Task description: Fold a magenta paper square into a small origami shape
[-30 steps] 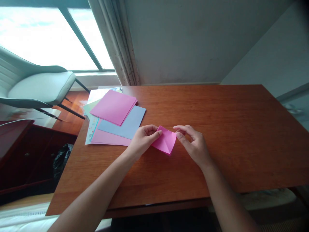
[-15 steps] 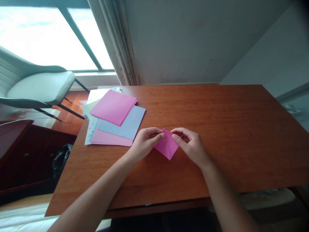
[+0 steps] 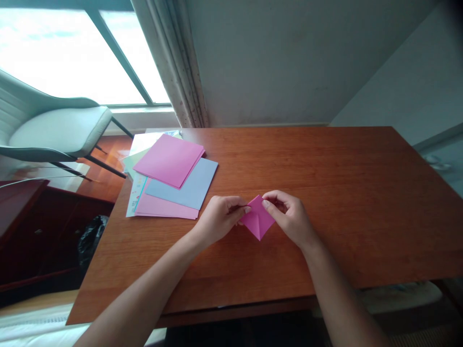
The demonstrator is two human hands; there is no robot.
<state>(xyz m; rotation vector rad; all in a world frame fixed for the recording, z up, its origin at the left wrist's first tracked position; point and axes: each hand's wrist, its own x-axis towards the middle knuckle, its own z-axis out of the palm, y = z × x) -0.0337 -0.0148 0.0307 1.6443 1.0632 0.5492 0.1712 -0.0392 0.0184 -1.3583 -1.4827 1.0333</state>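
A small folded piece of pink paper (image 3: 259, 220), diamond-shaped with a crease down its middle, is held between my two hands above the table. My left hand (image 3: 224, 217) pinches its left edge between thumb and fingers. On the opposite side, my right hand (image 3: 285, 211) grips the upper right edge, thumb on top. One corner of the paper points toward me. The fingers under the paper are partly hidden.
Left on the wooden table (image 3: 325, 193) lies a pile of paper: pink sheets (image 3: 170, 159) on top, a blue-grey sheet (image 3: 195, 185) and light pink sheets (image 3: 164, 207) below. A pale chair (image 3: 61, 127) stands beyond the table's left edge, near a curtain (image 3: 177, 62).
The folded paper has shifted slightly right and turned, and its middle crease shows more clearly. My left hand has moved right along with it; my right hand has moved a little.
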